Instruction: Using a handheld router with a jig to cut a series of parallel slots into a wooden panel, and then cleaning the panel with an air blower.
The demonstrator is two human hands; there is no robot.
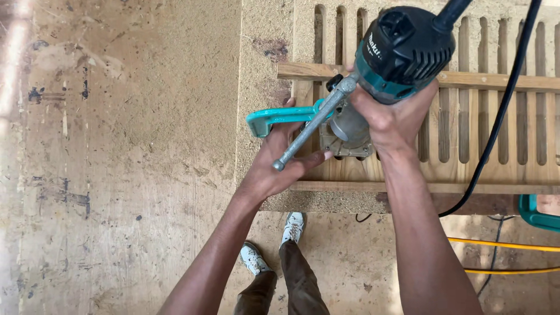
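My right hand (392, 119) grips a teal and black electric router (402, 49), its clear base (345, 146) resting on a slotted wooden panel (484, 125). My left hand (280, 160) lies on the panel's left end, fingers around the steel screw handle (309, 125) of a teal clamp (280, 118) fixed there. A thin wooden strip (496, 81) runs across the panel behind the router, and another strip (466, 188) lies along the near edge. The router's black cable (501, 111) leaves the top and hangs off the bench.
The bench top (259, 87) is covered in sawdust. A second teal clamp (536, 213) sits at the right edge. Yellow hoses (501, 245) and a dark cable lie on the dusty floor (116, 163). My legs and white shoes (291, 227) stand below the bench.
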